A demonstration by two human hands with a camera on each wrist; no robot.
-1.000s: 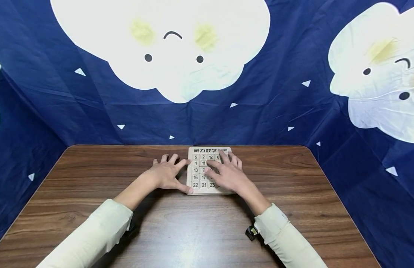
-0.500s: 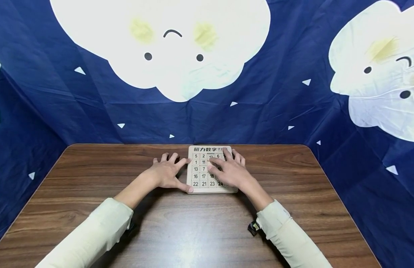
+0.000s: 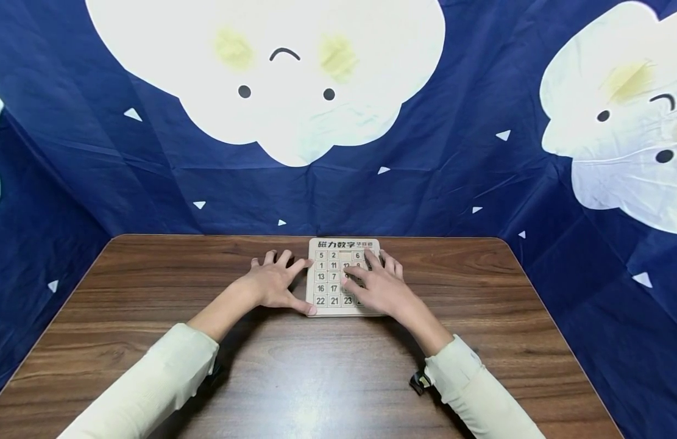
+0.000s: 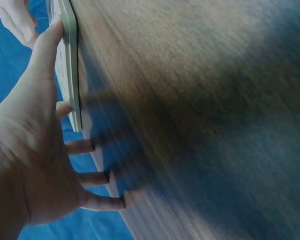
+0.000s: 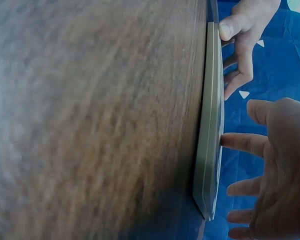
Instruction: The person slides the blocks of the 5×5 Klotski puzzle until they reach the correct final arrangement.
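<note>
A pale number sliding puzzle (image 3: 340, 311) lies flat at the table's far edge, with printed characters along its top. Its top row has a gap in the third place, right above the tile 12 (image 3: 346, 264). My left hand (image 3: 267, 286) is spread wide, thumb on the near left corner and index fingertip at the left edge; its other fingertips reach the table in the left wrist view. Over the right half is my right hand (image 3: 387, 289), covering several tiles. Its index finger touches the puzzle face (image 5: 220, 150) at the tile 12, the other fingers held loosely apart.
The puzzle rests on a brown wood-grain table (image 3: 316, 378) with rounded far corners. Behind and beside the table hangs a dark blue cloth (image 3: 152, 183) with white clouds and small triangles. A small black device (image 3: 420, 382) sits at the right sleeve cuff.
The tile 12 has slid from the top row down into the second row, leaving the gap above it. My right index finger moved toward me with it; my left hand stayed in place.
</note>
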